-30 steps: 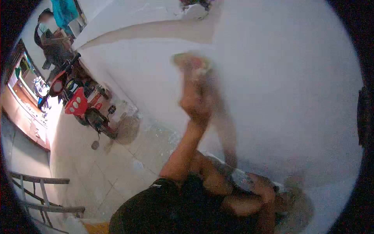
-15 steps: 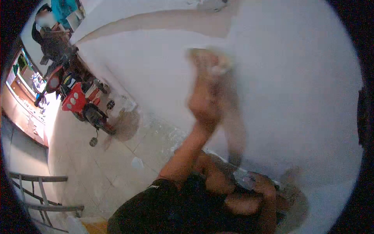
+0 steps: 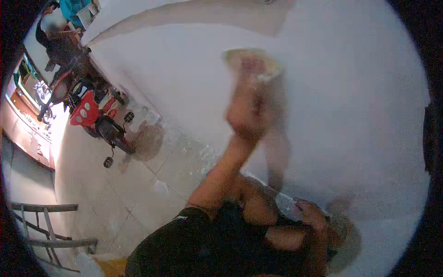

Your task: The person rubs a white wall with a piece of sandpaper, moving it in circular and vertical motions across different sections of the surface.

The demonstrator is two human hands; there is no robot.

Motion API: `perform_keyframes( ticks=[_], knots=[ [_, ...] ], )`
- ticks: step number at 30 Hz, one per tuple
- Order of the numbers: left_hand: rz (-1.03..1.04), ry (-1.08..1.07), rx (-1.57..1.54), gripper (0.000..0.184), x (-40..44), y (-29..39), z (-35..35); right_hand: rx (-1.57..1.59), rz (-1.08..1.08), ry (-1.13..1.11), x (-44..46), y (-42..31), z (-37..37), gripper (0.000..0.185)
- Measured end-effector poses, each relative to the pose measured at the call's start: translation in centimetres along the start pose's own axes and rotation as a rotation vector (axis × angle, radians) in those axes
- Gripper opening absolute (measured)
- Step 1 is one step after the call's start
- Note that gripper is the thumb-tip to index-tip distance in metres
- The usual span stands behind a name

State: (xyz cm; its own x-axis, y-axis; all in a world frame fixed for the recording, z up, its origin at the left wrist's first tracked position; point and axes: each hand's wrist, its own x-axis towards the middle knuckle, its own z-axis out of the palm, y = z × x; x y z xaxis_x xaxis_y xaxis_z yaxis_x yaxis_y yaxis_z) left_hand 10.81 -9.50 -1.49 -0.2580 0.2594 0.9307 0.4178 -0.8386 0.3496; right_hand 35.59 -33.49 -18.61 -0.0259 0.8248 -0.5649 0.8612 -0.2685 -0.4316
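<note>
My left hand (image 3: 249, 101) is stretched out in front of me against the white wall (image 3: 341, 106). Its fingers are closed on a pale yellowish flat pad (image 3: 234, 58), blurred by motion, which appears to lie against the wall. My right hand (image 3: 314, 216) is low at the right, beside my bent knees and close to the foot of the wall. How its fingers are set, and whether they hold anything, I cannot make out.
White crumbs and dust (image 3: 196, 152) lie on the tiled floor (image 3: 138, 198) along the wall. A red and black motorbike (image 3: 87, 111) stands at the left, with a person (image 3: 62, 44) behind it. Metal rails (image 3: 50, 207) are at the lower left.
The pad in my left hand has shifted slightly across the wall and shows more of its edge. The view has moved a little; my right hand stays near the knees.
</note>
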Motion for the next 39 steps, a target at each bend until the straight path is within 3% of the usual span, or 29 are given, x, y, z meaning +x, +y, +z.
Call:
perform_keyframes(
  ticks=[1, 3, 4, 6, 8, 11, 13, 15, 16, 18, 20, 22, 23, 24, 27, 28, 31, 32, 34, 37, 39],
  knots=[
    [0.177, -0.006, -0.063, 0.036, -0.3, 0.4, 1.2, -0.006, 0.018, -0.007, 0.0, -0.5, -0.3, 0.049],
    [0.243, -0.119, 0.009, 0.033, 0.5, 0.6, 0.9, 0.001, 0.027, 0.001, 0.6, 1.6, 0.4, 0.048],
    [0.145, -0.022, 0.043, 0.033, -0.1, -1.2, 0.6, -0.049, -0.119, 0.088, 1.8, 5.2, 2.4, 0.048],
    [-0.038, 0.143, 0.16, 0.029, 0.7, -5.4, -0.8, -0.094, -0.267, 0.182, 1.5, 5.1, 2.3, 0.047],
    [-0.098, 0.237, 0.218, 0.026, 2.9, -8.9, -3.7, 0.023, 0.063, 0.032, -1.8, -1.7, -1.3, 0.046],
    [-0.087, 0.224, 0.202, 0.029, 2.4, -7.5, -3.0, -0.035, -0.075, 0.126, 0.3, 2.8, 1.0, 0.047],
    [-0.115, 0.126, 0.167, 0.035, 0.9, -3.9, -0.9, -0.004, 0.011, 0.061, -0.8, -0.3, -0.6, 0.048],
    [0.083, -0.071, -0.012, 0.033, 0.1, 1.0, 0.5, 0.024, 0.101, -0.008, -0.8, -0.5, -0.5, 0.048],
    [0.165, -0.167, -0.057, 0.031, -0.2, 2.6, 0.8, -0.01, 0.01, 0.055, -0.1, 0.8, 0.2, 0.05],
    [0.232, -0.092, -0.114, 0.032, 0.5, 0.5, 1.4, -0.043, -0.076, 0.118, 0.3, 2.3, 0.9, 0.052],
    [0.223, 0.053, 0.076, 0.031, -0.3, -3.4, 0.2, 0.075, -0.013, 0.022, -0.2, 2.4, 0.8, 0.056],
    [-0.136, 0.138, 0.256, 0.025, 2.3, -5.3, -2.5, 0.069, -0.013, 0.052, 0.4, 4.7, 1.9, 0.056],
    [-0.209, 0.173, 0.282, 0.026, 3.1, -7.8, -3.9, 0.061, -0.016, 0.081, 0.6, 5.5, 2.3, 0.057],
    [-0.076, 0.269, 0.217, 0.029, 4.0, -8.5, -4.5, 0.066, -0.015, 0.088, 0.5, 4.9, 2.0, 0.057],
    [-0.017, 0.22, 0.238, 0.031, 1.7, -6.3, -2.3, -0.004, -0.033, 0.086, 0.4, 2.7, 1.0, 0.057],
    [-0.164, 0.143, 0.171, 0.03, 0.5, -4.6, -1.3, 0.01, -0.024, 0.06, 0.4, 2.2, 0.9, 0.056],
    [0.107, -0.063, -0.05, 0.031, -0.2, 1.7, 0.2, 0.033, -0.003, 0.0, 0.2, 1.4, 0.7, 0.054],
    [0.181, -0.038, 0.03, 0.028, 0.1, 1.5, 0.7, 0.026, -0.007, 0.007, 0.2, 1.6, 0.9, 0.053],
    [0.138, 0.032, 0.112, 0.025, -0.1, -1.3, 0.8, 0.016, -0.016, 0.022, 0.2, 1.8, 1.2, 0.052],
    [-0.286, 0.153, 0.247, 0.023, 2.8, -6.1, -3.5, 0.018, 0.001, 0.047, 0.1, 2.2, 1.5, 0.05],
    [-0.072, 0.282, 0.201, 0.024, 3.5, -11.7, -5.2, -0.003, 0.003, 0.091, 0.2, 2.5, 1.7, 0.049]
  ],
)
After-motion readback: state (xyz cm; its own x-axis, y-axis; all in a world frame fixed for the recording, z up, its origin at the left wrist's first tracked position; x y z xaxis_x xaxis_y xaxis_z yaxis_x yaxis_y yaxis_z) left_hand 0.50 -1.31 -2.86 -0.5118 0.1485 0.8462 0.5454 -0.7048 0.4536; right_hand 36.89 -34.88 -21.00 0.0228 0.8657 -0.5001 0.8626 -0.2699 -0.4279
